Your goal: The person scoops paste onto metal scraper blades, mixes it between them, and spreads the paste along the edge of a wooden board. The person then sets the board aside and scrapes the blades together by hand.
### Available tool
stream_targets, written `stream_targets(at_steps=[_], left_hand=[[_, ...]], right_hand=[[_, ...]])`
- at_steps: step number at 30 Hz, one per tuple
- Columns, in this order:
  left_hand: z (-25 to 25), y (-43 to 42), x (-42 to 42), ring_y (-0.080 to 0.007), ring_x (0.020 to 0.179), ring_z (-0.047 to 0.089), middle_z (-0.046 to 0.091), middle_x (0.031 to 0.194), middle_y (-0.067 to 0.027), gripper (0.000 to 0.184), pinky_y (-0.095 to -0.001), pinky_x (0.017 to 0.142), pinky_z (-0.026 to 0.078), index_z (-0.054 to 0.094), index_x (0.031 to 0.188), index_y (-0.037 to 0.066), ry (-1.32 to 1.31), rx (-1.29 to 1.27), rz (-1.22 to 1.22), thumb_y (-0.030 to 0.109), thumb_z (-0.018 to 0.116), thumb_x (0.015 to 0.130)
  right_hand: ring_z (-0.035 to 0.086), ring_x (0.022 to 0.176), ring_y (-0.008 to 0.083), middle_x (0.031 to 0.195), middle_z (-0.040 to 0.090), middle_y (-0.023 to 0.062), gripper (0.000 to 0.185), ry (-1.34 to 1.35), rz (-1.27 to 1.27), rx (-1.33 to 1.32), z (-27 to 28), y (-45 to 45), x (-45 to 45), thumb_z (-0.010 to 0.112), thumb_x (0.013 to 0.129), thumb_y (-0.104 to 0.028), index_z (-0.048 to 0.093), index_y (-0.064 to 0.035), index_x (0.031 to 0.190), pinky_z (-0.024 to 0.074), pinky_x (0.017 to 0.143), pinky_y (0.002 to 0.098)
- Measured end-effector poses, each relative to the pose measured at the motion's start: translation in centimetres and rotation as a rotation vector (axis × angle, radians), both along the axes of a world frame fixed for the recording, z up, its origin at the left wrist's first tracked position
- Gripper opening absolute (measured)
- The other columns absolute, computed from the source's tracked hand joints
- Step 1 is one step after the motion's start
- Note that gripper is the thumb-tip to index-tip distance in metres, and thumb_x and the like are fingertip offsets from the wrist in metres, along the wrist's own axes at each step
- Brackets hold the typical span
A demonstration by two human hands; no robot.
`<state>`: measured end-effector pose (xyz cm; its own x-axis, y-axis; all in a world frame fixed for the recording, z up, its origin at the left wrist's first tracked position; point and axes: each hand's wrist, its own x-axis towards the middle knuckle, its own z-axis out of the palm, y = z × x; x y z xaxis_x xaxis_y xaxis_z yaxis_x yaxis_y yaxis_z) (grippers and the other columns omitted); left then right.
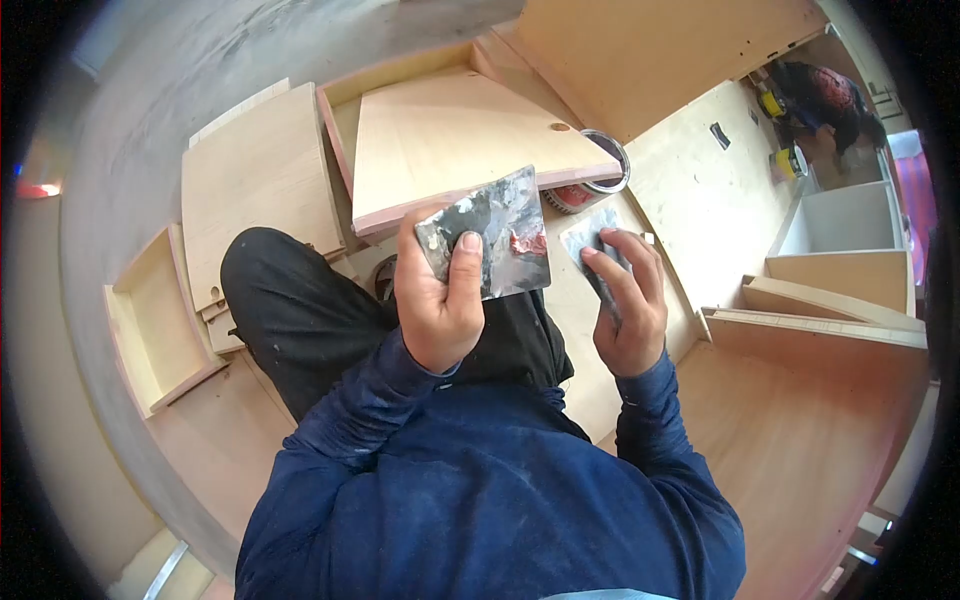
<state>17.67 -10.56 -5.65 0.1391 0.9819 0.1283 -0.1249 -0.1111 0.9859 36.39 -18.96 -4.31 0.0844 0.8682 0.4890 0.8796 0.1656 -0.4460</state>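
Note:
My left hand [440,300] grips a dark square plate [500,225], its thumb pressed on the top face. The plate is smeared with white and grey paste, with a reddish patch near its right edge. To the right, my right hand [632,300] holds a thin grey scraper [600,262] by its flat face, fingers laid over it. The two tools are apart. Just behind them a pale wooden panel [450,140] lies tilted in a wooden tray, and an open can [572,197] with a red label stands partly under its right corner.
Stacked boards [255,190] and a shallow wooden drawer [160,315] lie at the left. A large upright panel [650,55] rises at the back. Another person [825,100] works at the upper right near a yellow-labelled can [790,162]. Cabinet parts [840,220] stand at the right.

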Motion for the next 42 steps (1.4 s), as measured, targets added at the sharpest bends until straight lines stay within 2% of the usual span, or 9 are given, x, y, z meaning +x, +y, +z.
stream_targets(at_steps=[5,10,14,18,22,29,34,36,42], left_hand=[[-0.4,-0.9,0.3,-0.0192,0.066,0.066,0.065,0.082,-0.0138,0.022,-0.029,0.063,0.052,0.052,0.116,-0.002,0.268,0.295,0.008,0.005,0.057,0.096],[0.1,-0.9,0.4,-0.02,0.073,0.067,0.066,0.088,-0.0157,0.022,-0.0304,0.069,0.053,0.053,0.116,-0.003,0.369,0.361,0.076,0.005,0.056,0.096],[-1.4,0.6,1.0,-0.0123,0.091,0.06,0.063,0.105,-0.0092,0.021,-0.0276,0.083,0.049,0.051,0.119,-0.002,-0.259,-0.153,0.05,0.005,0.05,0.099],[-0.2,0.8,0.6,-0.0116,0.093,0.059,0.062,0.108,-0.0075,0.022,-0.0271,0.086,0.049,0.05,0.121,-0.001,-0.462,-0.366,-0.006,0.003,0.049,0.099],[-1.1,1.1,0.0,-0.0109,0.094,0.058,0.062,0.108,-0.0073,0.023,-0.0263,0.087,0.048,0.05,0.122,0.0,-0.614,-0.366,-0.007,0.003,0.049,0.099],[-1.5,0.4,-0.1,-0.0095,0.091,0.056,0.062,0.104,-0.0074,0.022,-0.0245,0.084,0.047,0.05,0.119,-0.003,-0.129,0.133,0.099,0.006,0.053,0.099],[-1.3,0.6,-0.2,-0.0096,0.094,0.056,0.062,0.107,-0.0067,0.022,-0.0254,0.087,0.047,0.05,0.12,-0.003,-0.21,-0.071,0.107,0.004,0.052,0.099],[-0.6,0.8,0.0,-0.0102,0.095,0.057,0.062,0.108,-0.0058,0.022,-0.0261,0.089,0.047,0.05,0.121,-0.002,-0.516,-0.329,-0.001,0.002,0.05,0.099],[-1.4,1.2,-0.9,-0.0101,0.09,0.058,0.062,0.105,-0.0055,0.022,-0.0257,0.084,0.048,0.05,0.12,-0.001,-0.428,-0.172,0.04,0.003,0.051,0.099]], right_hand=[[0.059,0.117,0.0349,0.119,0.064,0.0144,0.044,-0.197,0.041,-0.02,2.0,0.7,-0.8,0.057,0.072,0.01,0.071,-0.0095,0.109,0.0465,0.095,0.0446],[0.061,0.114,0.0314,0.113,0.066,0.0073,0.039,-0.101,0.218,-0.147,2.2,0.9,-2.3,0.068,0.07,0.004,0.072,-0.011,0.106,0.0456,0.089,0.0432],[0.059,0.117,0.0361,0.112,0.065,0.0144,0.044,0.109,0.221,-0.006,1.3,1.3,-2.0,0.066,0.071,0.015,0.069,-0.0074,0.108,0.0473,0.097,0.0479],[0.057,0.12,0.0375,0.125,0.058,0.0183,0.048,0.209,0.179,0.117,-2.7,1.5,-2.2,0.06,0.07,0.021,0.066,-0.0056,0.11,0.0464,0.1,0.0498],[0.056,0.118,0.0376,0.129,0.054,0.0198,0.056,-0.259,0.024,-0.064,-2.4,1.6,-0.8,0.053,0.068,0.021,0.063,-0.0063,0.116,0.0465,0.1,0.0475],[0.052,0.115,0.0383,0.125,0.057,0.0154,0.064,-0.308,0.057,-0.027,0.9,1.1,-2.6,0.059,0.058,0.013,0.07,-0.0132,0.116,0.0452,0.097,0.0485],[0.053,0.114,0.0388,0.126,0.057,0.0169,0.065,-0.101,0.072,0.014,2.1,0.8,-3.1,0.057,0.056,0.015,0.069,-0.011,0.114,0.0449,0.098,0.0483],[0.053,0.114,0.04,0.125,0.057,0.0182,0.065,0.044,0.15,-0.005,-0.1,1.2,-2.9,0.055,0.056,0.016,0.069,-0.01,0.113,0.0446,0.098,0.0486],[0.051,0.116,0.0379,0.126,0.058,0.0149,0.065,-0.184,-0.006,-0.093,-1.1,1.7,-1.0,0.052,0.059,0.018,0.069,-0.0091,0.115,0.0439,0.1,0.0457]])
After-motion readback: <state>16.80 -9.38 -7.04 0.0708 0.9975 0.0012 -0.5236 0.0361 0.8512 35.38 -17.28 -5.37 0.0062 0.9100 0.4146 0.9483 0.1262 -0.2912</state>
